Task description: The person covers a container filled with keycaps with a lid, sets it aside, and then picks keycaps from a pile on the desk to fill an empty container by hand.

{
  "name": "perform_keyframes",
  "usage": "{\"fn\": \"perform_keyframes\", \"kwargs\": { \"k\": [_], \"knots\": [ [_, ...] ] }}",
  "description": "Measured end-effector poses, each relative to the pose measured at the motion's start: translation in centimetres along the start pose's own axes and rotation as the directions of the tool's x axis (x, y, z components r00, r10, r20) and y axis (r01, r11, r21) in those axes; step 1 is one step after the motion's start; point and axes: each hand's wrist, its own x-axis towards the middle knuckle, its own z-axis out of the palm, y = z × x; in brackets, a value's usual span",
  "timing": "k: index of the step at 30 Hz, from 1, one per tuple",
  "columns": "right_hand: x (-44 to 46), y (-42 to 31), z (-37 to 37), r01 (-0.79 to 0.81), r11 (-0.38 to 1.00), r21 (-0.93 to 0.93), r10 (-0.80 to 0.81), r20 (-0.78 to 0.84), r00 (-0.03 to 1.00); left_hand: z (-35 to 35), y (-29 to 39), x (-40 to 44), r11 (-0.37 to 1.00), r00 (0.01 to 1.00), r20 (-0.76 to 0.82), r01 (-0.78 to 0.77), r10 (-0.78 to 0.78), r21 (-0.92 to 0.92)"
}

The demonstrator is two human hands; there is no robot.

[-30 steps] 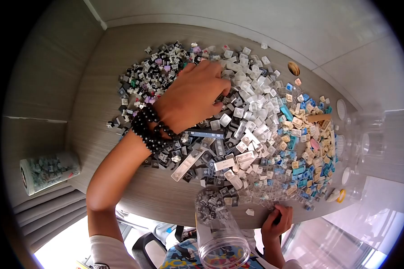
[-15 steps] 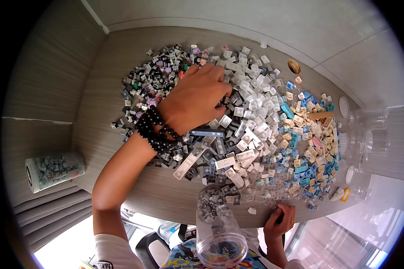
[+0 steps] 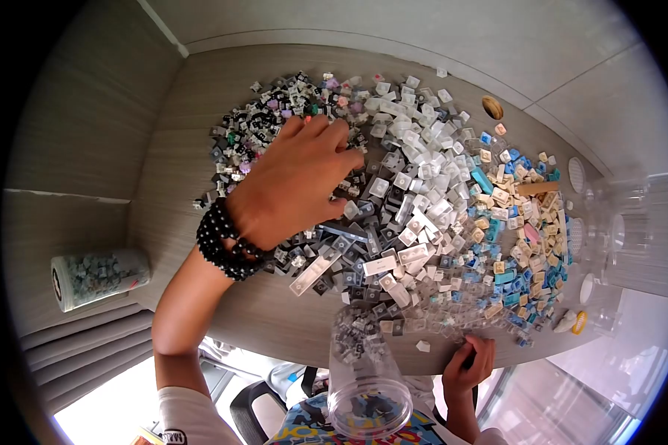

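My left hand point(image 3: 293, 178), with a black bead bracelet point(image 3: 230, 241) at the wrist, reaches over the left part of a big pile. Its fingers are bent and apart, with the tips among small black, white and purple pieces that look like keyboard switches point(image 3: 263, 119). Right of its thumb lie grey keycaps point(image 3: 352, 241) and white keycaps point(image 3: 423, 141). My right hand point(image 3: 470, 363) rests at the table's front edge, fingers curled in, with nothing visible in them. Between my arms a clear plastic jar point(image 3: 371, 404) lies tilted at the edge, its far end full of small grey pieces.
Blue and beige keycaps point(image 3: 527, 252) cover the pile's right side. A second jar point(image 3: 100, 278) of grey pieces lies at the left. Clear containers point(image 3: 616, 230) stand at the right, near a brown oval object point(image 3: 492, 107). A wall point(image 3: 453, 30) runs behind the table.
My left hand has moved left and slightly nearer, off the grey keycaps and further onto the switches. The whole view has shifted slightly. My right hand stays at the edge.
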Motion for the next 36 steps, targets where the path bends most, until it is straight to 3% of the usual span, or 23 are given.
{"fn": "perform_keyframes", "kwargs": {
  "k": [15, 17, 26, 32, 36],
  "knots": [
    [0.2, -0.1, 0.0, 0.002, 1.0, 0.006, -0.002, -0.003, 1.0, 1.9, 0.2, 0.4, 0.998, 1.0, -0.019, -0.017, 0.018, 0.052],
    [0.2, -0.1, 0.0, 0.003, 1.0, 0.006, -0.003, -0.009, 1.0, 2.1, 0.0, 0.4, 1.0, 0.995, -0.091, -0.028, 0.029, 0.014],
    [0.2, -0.2, 0.0, 0.02, 1.0, 0.015, -0.019, -0.012, 1.0, 1.6, -0.7, 1.0, 0.998, 0.996, -0.094, -0.002, -0.004, -0.067],
    [0.2, 0.3, 0.4, 0.059, 0.998, -0.002, -0.059, -0.04, 0.997, 2.2, -0.5, 1.3, 0.999, 1.0, -0.008, 0.022, -0.023, -0.038],
    [0.2, 0.2, 0.4, 0.06, 0.998, 0.007, -0.059, -0.042, 0.997, 2.6, -0.7, 1.6, 0.999, 1.0, -0.031, 0.001, -0.002, -0.04]
  ]
}}
